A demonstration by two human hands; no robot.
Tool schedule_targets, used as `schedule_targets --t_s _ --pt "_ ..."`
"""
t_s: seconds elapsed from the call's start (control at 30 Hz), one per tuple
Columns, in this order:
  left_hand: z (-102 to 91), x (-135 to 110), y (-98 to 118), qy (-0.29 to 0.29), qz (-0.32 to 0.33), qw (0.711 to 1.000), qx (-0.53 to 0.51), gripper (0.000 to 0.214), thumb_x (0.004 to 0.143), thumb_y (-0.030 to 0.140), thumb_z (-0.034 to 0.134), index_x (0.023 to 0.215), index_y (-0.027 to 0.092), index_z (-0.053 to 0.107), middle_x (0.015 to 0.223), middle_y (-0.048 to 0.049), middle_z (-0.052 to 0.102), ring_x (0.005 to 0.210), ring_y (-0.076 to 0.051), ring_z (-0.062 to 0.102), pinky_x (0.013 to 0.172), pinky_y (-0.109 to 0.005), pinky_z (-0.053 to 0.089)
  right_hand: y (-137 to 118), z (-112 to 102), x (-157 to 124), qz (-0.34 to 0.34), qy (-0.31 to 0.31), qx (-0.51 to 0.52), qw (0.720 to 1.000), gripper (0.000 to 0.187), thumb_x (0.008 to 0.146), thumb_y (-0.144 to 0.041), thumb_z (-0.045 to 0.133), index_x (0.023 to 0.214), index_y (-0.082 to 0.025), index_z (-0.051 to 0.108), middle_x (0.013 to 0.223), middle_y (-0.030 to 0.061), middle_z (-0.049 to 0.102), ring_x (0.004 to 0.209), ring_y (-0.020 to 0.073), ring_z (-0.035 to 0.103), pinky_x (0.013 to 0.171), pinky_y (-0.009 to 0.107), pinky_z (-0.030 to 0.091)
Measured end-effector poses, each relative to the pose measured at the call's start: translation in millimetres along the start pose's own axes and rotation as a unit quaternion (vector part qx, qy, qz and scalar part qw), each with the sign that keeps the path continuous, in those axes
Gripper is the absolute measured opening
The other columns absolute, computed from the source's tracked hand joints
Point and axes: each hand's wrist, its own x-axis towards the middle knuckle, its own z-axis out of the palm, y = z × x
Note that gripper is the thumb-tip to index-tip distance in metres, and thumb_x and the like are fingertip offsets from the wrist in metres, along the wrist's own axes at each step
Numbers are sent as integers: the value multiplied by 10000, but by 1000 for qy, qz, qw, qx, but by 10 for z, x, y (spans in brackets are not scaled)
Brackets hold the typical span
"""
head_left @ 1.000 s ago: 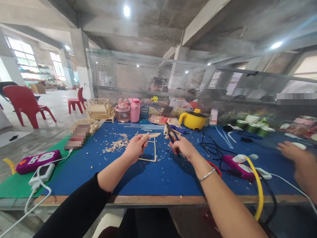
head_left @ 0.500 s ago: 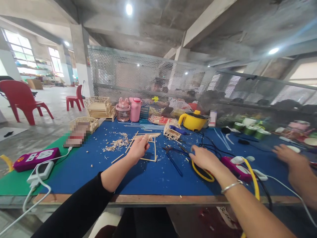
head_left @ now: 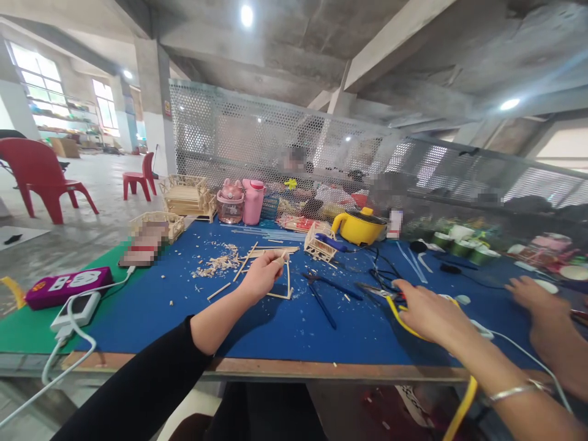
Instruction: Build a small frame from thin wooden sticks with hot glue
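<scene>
My left hand is closed in a pinch at the upper right corner of a small frame of thin wooden sticks, lying on the blue mat; its fingertips cover what they grip. My right hand is closed over the handle of scissors, whose metal blades point left and whose yellow loop shows below the fingers. Between my hands lie blue-handled pliers, spread apart. Loose wooden sticks and a heap of wood chips are left of and behind my left hand.
Behind are a small stick-built piece, a blue-handled tool, a yellow pot and pink bottles. Black cords run near the scissors. A phone lies left. Another person's hand is at right.
My right hand has moved right, drawing the scissors with it away from the pliers, and now hides the purple power strip. My left hand has shifted slightly right at the stick frame.
</scene>
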Motion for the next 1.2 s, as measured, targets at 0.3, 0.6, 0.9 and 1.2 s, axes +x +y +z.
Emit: schedule_targets --t_s 0.3,0.6,0.9,1.2 --pt "-2 9 -67 -21 61 998 8 338 801 452 534 969 164 587 573 65 457 437 -46 286 443 -200 226 -447 -87 -163 -72 37 429 900 504 678 -385 622 1138 -200 527 875 74 641 771 228 601 683 335 472" --pt "-3 -65 5 -73 78 994 16 384 825 460 532 1035 144 596 610 42 513 446 -44 314 463 -201 254 -1447 -233 -147 -217 -99 590 772 403 787 -536 567 997 -194 528 795 -11 494 566 77 387 485 213 344" --pt "-31 -96 74 -74 97 989 84 278 841 381 495 742 145 605 564 30 537 499 -67 398 542 -207 333 -1461 -145 -95 -270 -92 574 768 416 814 -556 530 1001 -184 527 805 0 506 615 94 431 534 224 371" --pt "-33 -136 118 -51 118 974 186 264 842 332 464 732 148 617 562 28 540 533 -92 433 548 -207 360 -1506 -130 -170 -236 -92 601 758 450 777 -593 548 984 -206 450 741 -34 464 558 85 406 503 221 378"
